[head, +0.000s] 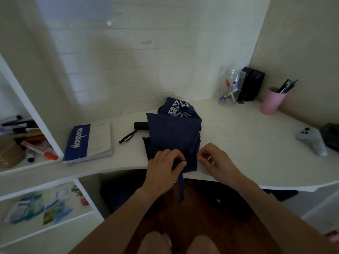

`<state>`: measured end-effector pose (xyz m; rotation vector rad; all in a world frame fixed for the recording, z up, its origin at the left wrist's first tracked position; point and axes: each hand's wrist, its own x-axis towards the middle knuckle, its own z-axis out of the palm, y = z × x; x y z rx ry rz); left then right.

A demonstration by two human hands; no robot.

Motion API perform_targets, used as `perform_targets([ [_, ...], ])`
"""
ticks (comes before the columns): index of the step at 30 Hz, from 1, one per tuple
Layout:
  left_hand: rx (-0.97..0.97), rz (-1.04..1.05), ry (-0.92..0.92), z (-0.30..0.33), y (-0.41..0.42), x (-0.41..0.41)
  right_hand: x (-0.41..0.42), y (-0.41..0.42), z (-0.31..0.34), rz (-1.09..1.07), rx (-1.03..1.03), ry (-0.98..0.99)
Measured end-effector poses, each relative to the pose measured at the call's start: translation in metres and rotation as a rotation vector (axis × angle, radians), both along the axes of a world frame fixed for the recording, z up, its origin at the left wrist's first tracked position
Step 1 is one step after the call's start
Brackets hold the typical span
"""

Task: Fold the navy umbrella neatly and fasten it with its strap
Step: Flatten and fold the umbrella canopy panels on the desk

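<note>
Inventory — one navy umbrella (173, 129), one notebook (88, 143), one clear jar (230, 88), one pink cup (272, 100), one game controller (311, 140), one black speaker (252, 83) — two hands: left (164, 169), right (218, 162).

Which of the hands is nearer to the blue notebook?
Left. The left hand grips the navy umbrella to the right of the notebook; the right hand is farther right, beyond the umbrella's edge.

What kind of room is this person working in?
Most likely a home study corner. A white desk built against the wall carries a notebook, a pink cup of pens and a clear jar of markers, with side shelves of stationery.
</note>
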<state>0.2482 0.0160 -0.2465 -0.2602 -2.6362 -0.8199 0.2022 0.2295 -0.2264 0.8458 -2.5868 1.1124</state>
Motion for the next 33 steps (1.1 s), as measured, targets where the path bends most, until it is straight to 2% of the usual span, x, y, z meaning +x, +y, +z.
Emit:
perform_targets([
  [9, 0.000, -0.010, 0.007, -0.002, 0.000, 0.000, 0.002, -0.004, -0.002, 0.034, 0.206, 0.311],
  [12, 0.007, -0.017, 0.003, -0.003, 0.000, -0.001, 0.002, -0.007, 0.000, 0.029, 0.178, 0.368],
  [17, -0.001, -0.014, 0.001, -0.005, -0.003, -0.001, -0.001, -0.005, 0.001, 0.018, 0.092, 0.254],
  [24, -0.020, -0.016, 0.000, -0.003, -0.002, -0.001, -0.007, 0.002, 0.004, 0.024, -0.186, -0.030],
  [28, -0.052, -0.021, 0.009, -0.003, -0.003, 0.000, -0.005, 0.006, 0.004, 0.041, -0.216, -0.134],
  [30, -0.067, -0.033, 0.010, -0.004, -0.003, 0.001, -0.004, 0.010, 0.005, 0.005, -0.151, -0.159],
  [33, -0.077, -0.046, 0.012, -0.007, -0.005, 0.001, 0.002, 0.006, 0.008, -0.107, -0.148, -0.049],
])
